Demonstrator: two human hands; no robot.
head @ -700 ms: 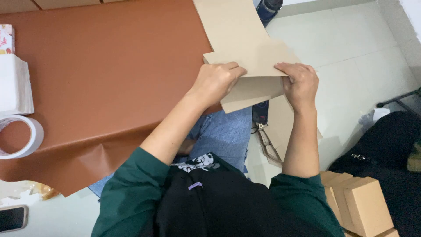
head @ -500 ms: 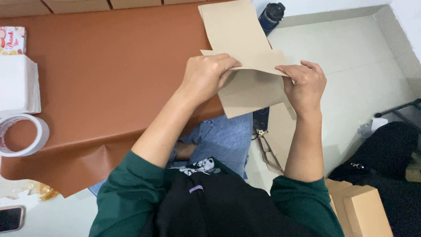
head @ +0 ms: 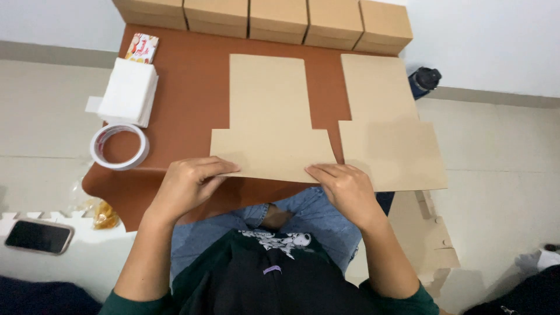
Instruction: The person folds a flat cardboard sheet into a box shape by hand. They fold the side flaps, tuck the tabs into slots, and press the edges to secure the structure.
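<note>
A flat tan cardboard blank (head: 269, 125) lies on the brown mat (head: 192, 99) in front of me. My left hand (head: 189, 186) rests on its near left edge, fingers pressed flat along the fold. My right hand (head: 344, 186) presses the near right corner the same way. A second flat cardboard blank (head: 385, 131) lies just to the right, partly over the mat's edge and untouched.
A row of several closed cardboard boxes (head: 262, 16) lines the mat's far edge. A stack of white sheets (head: 128, 92), a tape roll (head: 119, 146) and a small colourful packet (head: 142, 48) sit at left. A phone (head: 38, 236) lies on the floor; a dark bottle (head: 424, 80) stands at right.
The cardboard I held up and folded in the air now lies flat on the mat with both hands pressing its near edge. My view has tilted up toward the boxes.
</note>
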